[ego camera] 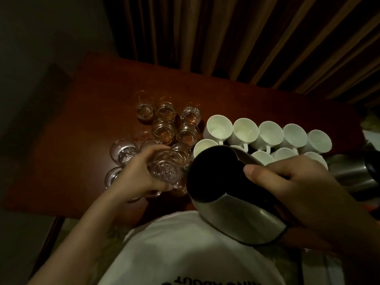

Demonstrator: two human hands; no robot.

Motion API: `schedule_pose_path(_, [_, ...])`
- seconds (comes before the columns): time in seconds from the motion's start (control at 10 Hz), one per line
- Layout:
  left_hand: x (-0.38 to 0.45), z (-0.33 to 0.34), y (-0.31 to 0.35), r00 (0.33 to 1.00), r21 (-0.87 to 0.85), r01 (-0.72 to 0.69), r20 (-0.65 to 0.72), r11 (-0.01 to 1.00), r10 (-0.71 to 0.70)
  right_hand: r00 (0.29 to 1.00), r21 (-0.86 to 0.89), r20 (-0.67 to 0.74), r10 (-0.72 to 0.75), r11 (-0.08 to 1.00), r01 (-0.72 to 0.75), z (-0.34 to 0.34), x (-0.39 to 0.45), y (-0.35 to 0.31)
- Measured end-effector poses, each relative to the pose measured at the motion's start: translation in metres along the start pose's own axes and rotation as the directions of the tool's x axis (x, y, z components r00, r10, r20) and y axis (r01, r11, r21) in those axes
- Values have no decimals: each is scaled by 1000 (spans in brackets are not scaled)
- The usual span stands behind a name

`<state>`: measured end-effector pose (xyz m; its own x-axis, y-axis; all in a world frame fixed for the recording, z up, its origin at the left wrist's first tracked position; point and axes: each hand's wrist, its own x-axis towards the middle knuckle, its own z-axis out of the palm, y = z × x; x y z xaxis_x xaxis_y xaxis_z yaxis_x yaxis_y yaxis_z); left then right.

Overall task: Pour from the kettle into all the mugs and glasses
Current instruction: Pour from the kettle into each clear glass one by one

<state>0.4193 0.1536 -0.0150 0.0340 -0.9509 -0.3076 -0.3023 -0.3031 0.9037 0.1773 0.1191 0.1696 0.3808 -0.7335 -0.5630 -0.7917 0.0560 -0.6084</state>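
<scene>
The right hand (298,182) grips the steel kettle (232,194), its fingers curled round the handle; the kettle is tipped, long axis slanting, spout end toward the left. The left hand (139,173) holds a glass (165,168) lifted above the worktop (82,120), fingers wrapped round it, mouth facing up beside the spout. The kettle hides some white mugs (269,132); the dim light blurs the other glasses (164,130).

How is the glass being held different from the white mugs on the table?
The held glass is clear, while the white mugs are opaque. The left hand grips the glass at the kettle spout, which the right hand tips; the mugs sit untouched in rows on the table. Both face mouth up.
</scene>
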Motion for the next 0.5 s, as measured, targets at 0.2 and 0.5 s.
schedule_pose_path(0.2, [11,-20,12,991,-66,32,-130,997,-41,947,166,-321,-4,984,60,8,16,29])
schedule_pose_path(0.5, [41,-51,10,947,-53,66,-312,996,-79,943,299,-331,22,951,83,15,27,29])
